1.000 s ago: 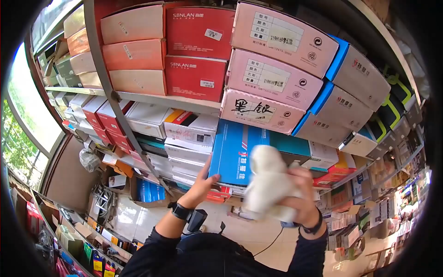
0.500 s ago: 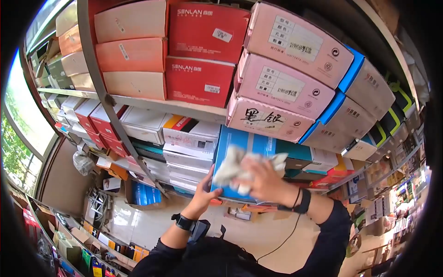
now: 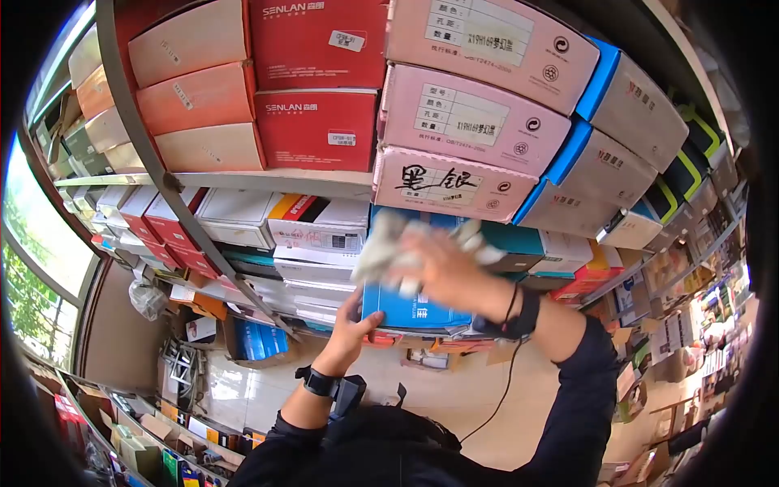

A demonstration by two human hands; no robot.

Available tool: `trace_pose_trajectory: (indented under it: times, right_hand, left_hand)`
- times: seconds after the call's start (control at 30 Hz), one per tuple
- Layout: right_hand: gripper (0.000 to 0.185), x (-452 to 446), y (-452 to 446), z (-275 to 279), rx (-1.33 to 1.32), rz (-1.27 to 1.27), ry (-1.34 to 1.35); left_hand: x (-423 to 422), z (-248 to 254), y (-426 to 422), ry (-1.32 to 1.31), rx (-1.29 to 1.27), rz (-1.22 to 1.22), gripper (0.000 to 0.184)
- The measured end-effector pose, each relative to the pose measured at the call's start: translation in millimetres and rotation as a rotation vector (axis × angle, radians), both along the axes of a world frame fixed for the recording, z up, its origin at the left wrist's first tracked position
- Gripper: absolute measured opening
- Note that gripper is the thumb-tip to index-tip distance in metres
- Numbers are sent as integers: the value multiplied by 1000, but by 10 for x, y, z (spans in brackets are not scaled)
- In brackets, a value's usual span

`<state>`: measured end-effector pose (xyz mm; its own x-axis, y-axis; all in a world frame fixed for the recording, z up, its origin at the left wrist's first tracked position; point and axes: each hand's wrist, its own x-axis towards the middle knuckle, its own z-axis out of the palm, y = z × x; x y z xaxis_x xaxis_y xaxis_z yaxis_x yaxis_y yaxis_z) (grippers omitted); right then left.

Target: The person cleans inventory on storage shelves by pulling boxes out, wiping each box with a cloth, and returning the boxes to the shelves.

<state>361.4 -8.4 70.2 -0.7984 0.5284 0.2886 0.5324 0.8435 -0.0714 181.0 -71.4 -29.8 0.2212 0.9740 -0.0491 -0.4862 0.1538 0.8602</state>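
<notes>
In the head view, the left hand (image 3: 349, 331) is gripping the near left corner of a blue cardboard box (image 3: 410, 310), which is sitting below the pink boxes (image 3: 472, 122) and beside the white boxes (image 3: 315, 269). The right hand (image 3: 442, 268) is clutching a pale, blurred cloth (image 3: 380, 247) over the box's farther part. Its near, lettered part is lying uncovered; how much surface the cloth has already covered is not showing

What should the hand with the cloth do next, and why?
Maybe slide the white cloth down a little: the right hand has it over the blue box's upper part, the lower part shows uncovered, and the left hand is at the box's left edge, likely steadying it.
</notes>
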Motion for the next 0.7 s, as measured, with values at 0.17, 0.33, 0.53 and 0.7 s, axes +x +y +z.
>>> trace_pose_trajectory:
  times: [0.17,0.33,0.53,0.7]
  right_hand:
    - [37,347,400,249,-425,-224,156]
    - [40,286,-234,-28,86,-253,58]
    - [35,366,-1192,-528,196,-224,281]
    - [32,75,-1456,-846,119,-277,900]
  left_hand:
    - [10,24,-29,58,3,35,71]
    - [42,56,-47,41,-36,80,69]
    - [41,-8,-15,138,-23,91,66]
    - [57,13,40,64,-79,104,64]
